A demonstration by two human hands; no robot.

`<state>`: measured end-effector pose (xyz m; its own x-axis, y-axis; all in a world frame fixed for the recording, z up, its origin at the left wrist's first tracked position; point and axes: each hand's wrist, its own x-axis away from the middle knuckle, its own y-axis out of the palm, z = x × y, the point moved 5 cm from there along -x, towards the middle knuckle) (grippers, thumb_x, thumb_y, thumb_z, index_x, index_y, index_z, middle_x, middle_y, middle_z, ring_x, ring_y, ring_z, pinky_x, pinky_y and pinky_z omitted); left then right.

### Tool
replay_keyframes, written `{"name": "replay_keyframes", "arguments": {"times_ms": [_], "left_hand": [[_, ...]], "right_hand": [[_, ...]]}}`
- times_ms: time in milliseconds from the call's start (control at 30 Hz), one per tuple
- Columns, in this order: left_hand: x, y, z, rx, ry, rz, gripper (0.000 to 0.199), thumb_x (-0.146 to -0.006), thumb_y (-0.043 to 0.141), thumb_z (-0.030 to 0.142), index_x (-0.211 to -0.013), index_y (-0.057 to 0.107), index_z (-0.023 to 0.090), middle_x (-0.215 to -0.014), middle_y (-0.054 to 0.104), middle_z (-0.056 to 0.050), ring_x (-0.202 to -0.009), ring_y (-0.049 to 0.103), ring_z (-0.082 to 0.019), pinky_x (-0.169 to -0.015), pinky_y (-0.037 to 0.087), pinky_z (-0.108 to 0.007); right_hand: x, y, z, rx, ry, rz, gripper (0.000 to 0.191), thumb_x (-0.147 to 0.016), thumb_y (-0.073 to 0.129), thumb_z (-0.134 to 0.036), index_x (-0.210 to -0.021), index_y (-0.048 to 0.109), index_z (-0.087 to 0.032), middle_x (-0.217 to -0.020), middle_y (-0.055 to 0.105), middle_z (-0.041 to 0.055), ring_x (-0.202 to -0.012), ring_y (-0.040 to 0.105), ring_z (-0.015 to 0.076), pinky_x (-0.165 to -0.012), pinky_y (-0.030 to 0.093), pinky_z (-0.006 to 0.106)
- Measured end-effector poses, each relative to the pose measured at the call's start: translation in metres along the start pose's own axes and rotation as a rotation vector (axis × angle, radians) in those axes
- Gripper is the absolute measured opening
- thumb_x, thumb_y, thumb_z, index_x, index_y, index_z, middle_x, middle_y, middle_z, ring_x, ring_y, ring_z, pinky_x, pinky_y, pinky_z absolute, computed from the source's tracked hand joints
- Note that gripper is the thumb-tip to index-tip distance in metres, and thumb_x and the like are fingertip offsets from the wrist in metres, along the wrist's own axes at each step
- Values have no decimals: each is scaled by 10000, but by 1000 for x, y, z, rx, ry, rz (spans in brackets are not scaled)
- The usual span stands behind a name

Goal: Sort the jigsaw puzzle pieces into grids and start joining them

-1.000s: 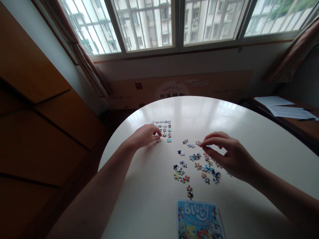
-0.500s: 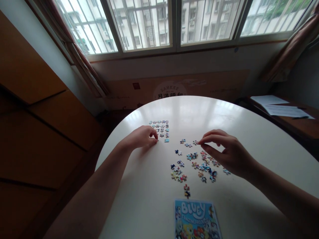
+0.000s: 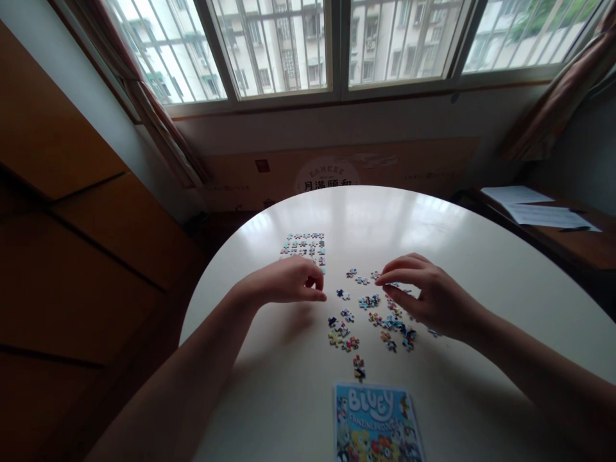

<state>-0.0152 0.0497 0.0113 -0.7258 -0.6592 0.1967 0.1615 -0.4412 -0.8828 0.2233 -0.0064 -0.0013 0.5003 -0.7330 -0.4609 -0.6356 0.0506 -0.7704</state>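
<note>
Puzzle pieces lay scattered on our round white table, in front of us and a little to the right. Farther off and to the left, neat rows of pieces were laid out, their near edge partly hidden behind our left hand. That hand hung above the tabletop over its own shadow, its fingers half curled and released, with a gap between thumb and forefinger. Our right hand reached over the far part of the scatter, thumb and forefinger close together near a small piece; we could not tell whether they gripped anything. Nearest us lay a blue picture card lettered "BLUEY", and to the right, sheets of paper rested on a brown surface.
</note>
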Motion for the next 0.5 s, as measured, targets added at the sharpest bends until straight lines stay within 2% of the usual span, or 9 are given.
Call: {"name": "replay_keyframes", "arguments": {"times_ms": [100, 233, 367, 500], "left_hand": [[-2, 11, 11, 49, 23, -109, 162, -828, 716, 360, -874, 749, 208, -784, 671, -18, -682, 574, -136, -602, 392, -256], [-6, 19, 24, 133, 96, -194, 123, -824, 701, 244, -925, 764, 213, -795, 687, -11, -689, 591, -130, -631, 428, -245], [-8, 23, 31, 170, 128, -238, 129, -815, 716, 219, -931, 771, 218, -808, 678, -7, -678, 592, -124, -624, 441, -238], [-9, 25, 32, 136, 149, -231, 115, -810, 722, 181, -908, 774, 210, -816, 680, -9, -681, 592, -120, -622, 444, -233]], "right_hand": [[1, 8, -6, 38, -67, -78, 193, -938, 602, -215, -1050, 750, -271, -1106, 687, 60, -1081, 613, 228, -892, 546, 431], [2, 17, -13, 85, -121, -157, 220, -921, 632, -177, -1075, 739, -293, -1235, 653, 46, -1252, 537, 263, -989, 507, 499], [2, 17, -11, 96, -107, -129, 213, -929, 611, -165, -1049, 740, -284, -1234, 653, 44, -1277, 526, 266, -1020, 491, 529], [1, 11, -3, 69, -82, -71, 204, -935, 593, -169, -1036, 736, -271, -1204, 661, 49, -1252, 548, 255, -1014, 499, 527]]}}
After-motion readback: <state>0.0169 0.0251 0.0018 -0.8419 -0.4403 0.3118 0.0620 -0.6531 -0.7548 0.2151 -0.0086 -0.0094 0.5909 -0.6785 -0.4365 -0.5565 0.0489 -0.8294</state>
